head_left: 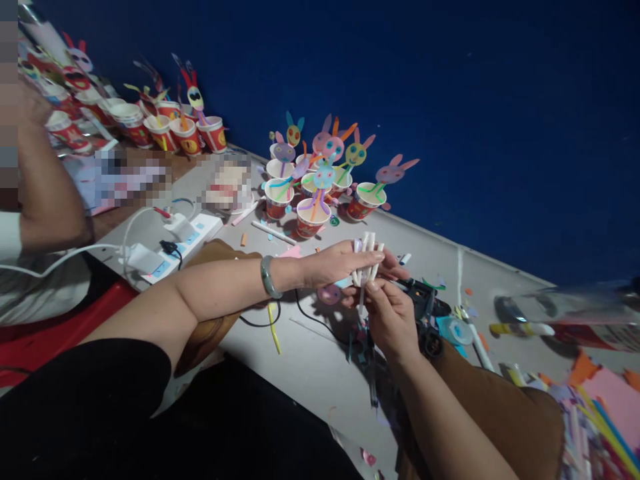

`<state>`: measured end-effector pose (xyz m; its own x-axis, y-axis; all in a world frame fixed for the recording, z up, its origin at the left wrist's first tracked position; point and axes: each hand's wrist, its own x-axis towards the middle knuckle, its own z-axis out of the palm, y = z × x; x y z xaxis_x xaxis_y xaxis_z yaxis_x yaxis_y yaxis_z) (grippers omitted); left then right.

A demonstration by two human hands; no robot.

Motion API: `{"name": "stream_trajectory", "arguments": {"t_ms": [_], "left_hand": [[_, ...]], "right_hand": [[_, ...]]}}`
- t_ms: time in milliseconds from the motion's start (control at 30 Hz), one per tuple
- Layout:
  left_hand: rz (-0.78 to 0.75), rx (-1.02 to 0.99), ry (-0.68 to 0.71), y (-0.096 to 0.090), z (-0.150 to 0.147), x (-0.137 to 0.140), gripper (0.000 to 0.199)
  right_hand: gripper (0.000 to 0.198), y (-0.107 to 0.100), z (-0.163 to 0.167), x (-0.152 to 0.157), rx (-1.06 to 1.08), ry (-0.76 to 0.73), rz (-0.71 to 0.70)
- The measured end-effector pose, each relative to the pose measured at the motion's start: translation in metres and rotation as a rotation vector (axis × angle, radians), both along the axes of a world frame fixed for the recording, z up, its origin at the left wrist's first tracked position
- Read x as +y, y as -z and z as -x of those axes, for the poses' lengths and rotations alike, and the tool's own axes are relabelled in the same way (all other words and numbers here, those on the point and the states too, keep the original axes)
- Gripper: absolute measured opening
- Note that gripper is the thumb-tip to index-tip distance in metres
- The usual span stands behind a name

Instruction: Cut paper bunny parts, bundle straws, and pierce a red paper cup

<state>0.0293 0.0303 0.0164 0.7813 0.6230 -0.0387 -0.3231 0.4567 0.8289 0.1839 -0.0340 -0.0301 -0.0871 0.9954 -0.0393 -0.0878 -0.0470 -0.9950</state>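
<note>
Over the table (305, 373), bunched white strips (370, 241) (slim, bowed slightly), left hand (333, 263) clasping them, right hand (394, 317) pinching their base.

Dim light falls on the desk (310, 367), shadow darkens it beside the right hand (395, 317), the blue wall (450, 133) is nearly black, the far-right bottle (595, 333) smears with blur, and pixelated blocks cover leftward patches

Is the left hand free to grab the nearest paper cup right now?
Probably not straight away: the left hand is holding a white bundle. With that put down, likely yes; nothing seems to stand between it and the cup.
</note>
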Motion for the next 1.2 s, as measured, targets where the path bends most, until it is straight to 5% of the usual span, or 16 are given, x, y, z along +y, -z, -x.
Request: {"name": "stream_trajectory", "arguments": {"t_ms": [433,633,867,1200], "left_hand": [[-0.047,0.037,-0.019,0.007,-0.004,-0.002,0.039],[-0.116,0.148,0.090,0.009,-0.002,-0.003,0.047],[-0.171,0.294,0.157,0.002,0.000,-0.002,0.059],[-0.219,0.172,0.048,0.003,0.002,0.007,0.041]], "right_hand": [[0.050,0.002,-0.004,0.001,-0.266,0.104,-0.155],[0.059,-0.011,0.001,0.002,-0.300,-0.060,-0.175],[0.042,-0.015,0.010,-0.001,-0.167,-0.254,-0.122],[0.046,-0.004,0.002,0.007,-0.184,-0.012,-0.144]]}}
